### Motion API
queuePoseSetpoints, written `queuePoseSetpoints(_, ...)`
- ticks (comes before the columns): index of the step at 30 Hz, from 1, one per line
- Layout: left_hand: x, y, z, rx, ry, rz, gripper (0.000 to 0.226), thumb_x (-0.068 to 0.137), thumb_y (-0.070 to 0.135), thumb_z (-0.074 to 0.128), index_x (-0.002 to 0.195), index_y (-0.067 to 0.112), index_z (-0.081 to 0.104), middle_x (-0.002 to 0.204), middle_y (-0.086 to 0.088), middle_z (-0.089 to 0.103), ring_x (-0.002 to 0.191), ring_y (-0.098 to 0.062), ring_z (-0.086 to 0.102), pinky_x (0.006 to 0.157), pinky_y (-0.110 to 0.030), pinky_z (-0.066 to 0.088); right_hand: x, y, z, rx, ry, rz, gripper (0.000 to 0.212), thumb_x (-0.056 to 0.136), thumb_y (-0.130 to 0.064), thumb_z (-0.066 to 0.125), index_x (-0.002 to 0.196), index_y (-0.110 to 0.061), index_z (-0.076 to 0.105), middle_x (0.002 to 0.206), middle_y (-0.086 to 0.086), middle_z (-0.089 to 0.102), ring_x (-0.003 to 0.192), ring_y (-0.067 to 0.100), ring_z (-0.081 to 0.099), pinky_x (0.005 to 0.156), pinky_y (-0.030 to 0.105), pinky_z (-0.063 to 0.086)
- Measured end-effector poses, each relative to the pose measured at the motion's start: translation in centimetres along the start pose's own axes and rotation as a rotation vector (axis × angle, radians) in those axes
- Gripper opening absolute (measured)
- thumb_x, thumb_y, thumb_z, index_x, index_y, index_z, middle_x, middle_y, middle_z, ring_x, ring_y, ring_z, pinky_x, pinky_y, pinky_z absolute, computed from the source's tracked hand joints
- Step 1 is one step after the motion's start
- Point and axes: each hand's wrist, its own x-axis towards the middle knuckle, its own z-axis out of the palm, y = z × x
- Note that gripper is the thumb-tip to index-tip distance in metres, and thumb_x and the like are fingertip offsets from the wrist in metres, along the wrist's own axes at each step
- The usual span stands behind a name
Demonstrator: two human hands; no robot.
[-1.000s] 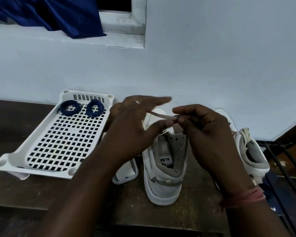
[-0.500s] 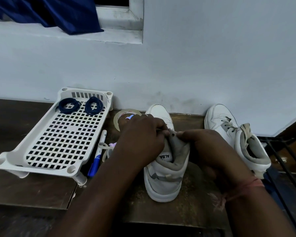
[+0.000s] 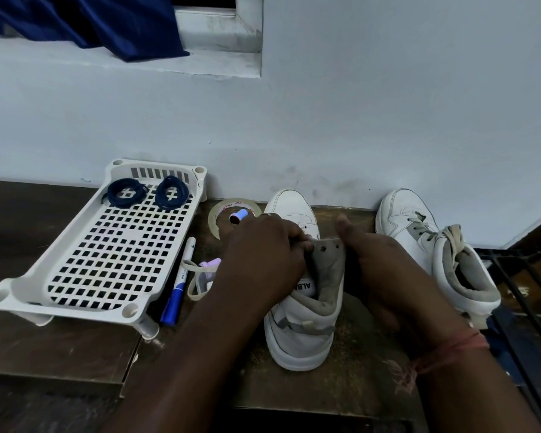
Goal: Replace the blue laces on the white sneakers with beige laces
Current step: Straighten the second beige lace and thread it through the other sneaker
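Holding the near sneaker [image 3: 297, 335] between both hands, you have it standing on the dark wooden surface [image 3: 60, 345] with its heel toward you and its toe pointing at the wall. Your left hand [image 3: 263, 254] has its fingers curled over the left edge of the grey collar, pinching it beside the eyelets. Your right hand [image 3: 378, 270] cups the right side of the same shoe, thumb raised; whether those fingers clamp the shoe or only lie against it cannot be told. A pink thread band [image 3: 450, 351] circles your right wrist.

Left of the shoe lie a blue marker [image 3: 177, 292] and a loose beige lace [image 3: 197, 279], just beside a white perforated tray [image 3: 75, 304]. Farther right stands the second sneaker [image 3: 419, 239], already threaded with a beige lace and well apart from the first. At the tray's far end rest two coiled blue laces [image 3: 147, 192], side by side. A roll of tape [image 3: 228, 210] lies flat near the wall, between the tray and the near sneaker's toe.
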Motion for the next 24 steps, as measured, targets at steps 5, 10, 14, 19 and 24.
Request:
queuePoseSetpoints(5, 0.3, 0.0, -0.2, 0.065, -0.031, 0.055, 0.037, 0.081, 0.053, 0.052, 0.09, 0.033, 0.082, 0.087, 0.004, 0.075, 0.095, -0.02, 0.064, 0.095, -0.043, 0.043, 0.3, 0.6, -0.6, -0.044, -0.062, 0.01, 0.017, 0.093, -0.007, 0.064, 0.1, 0.002, 0.077, 0.103, 0.03, 0.073, 0.104, 0.047, 0.069, 0.098, 0.057, 0.054)
queuePoseSetpoints(10, 0.6, -0.5, -0.2, 0.167, -0.102, 0.097, 0.033, 0.094, 0.05, 0.053, 0.101, 0.032, 0.08, 0.105, 0.007, 0.072, 0.11, -0.018, 0.058, 0.103, -0.041, 0.034, 0.2, 1.2, -0.2, -0.052, -0.119, -0.053, 0.014, 0.09, 0.004, 0.066, 0.099, 0.002, 0.076, 0.099, 0.031, 0.073, 0.102, 0.053, 0.067, 0.096, 0.061, 0.054)
queuePoseSetpoints(14, 0.3, -0.5, -0.6, 0.082, -0.09, 0.043, 0.022, 0.094, 0.049, 0.062, 0.101, 0.034, 0.076, 0.109, 0.006, 0.063, 0.117, -0.018, 0.047, 0.103, -0.034, 0.027, 0.0, 0.7, 0.1, -0.127, -0.128, -0.046, 0.011, 0.09, -0.003, 0.068, 0.097, 0.0, 0.075, 0.096, 0.028, 0.074, 0.093, 0.047, 0.071, 0.091, 0.056, 0.055)
queuePoseSetpoints(19, -0.3, -1.0, -0.9, -0.037, -0.007, -0.095, 0.035, 0.073, 0.061, 0.077, 0.098, 0.042, 0.061, 0.112, 0.013, 0.053, 0.118, -0.013, 0.035, 0.084, -0.026, 0.016, -0.1, -1.3, -0.3, 0.042, 0.209, -0.317, 0.023, 0.096, 0.001, 0.045, 0.083, -0.01, 0.059, 0.069, 0.019, 0.064, 0.053, 0.025, 0.056, 0.054, 0.032, 0.044)
queuePoseSetpoints(24, -0.5, -1.0, -0.7, -0.152, -0.007, -0.139, 0.057, 0.073, 0.056, 0.082, 0.121, 0.043, 0.053, 0.124, 0.01, 0.05, 0.128, -0.015, 0.032, 0.088, -0.025, 0.019, -1.1, -3.0, -1.2, 0.158, 0.338, -0.888, 0.014, 0.107, -0.004, 0.035, 0.106, -0.014, 0.044, 0.116, 0.017, 0.068, 0.107, 0.027, 0.072, 0.094, 0.038, 0.058)
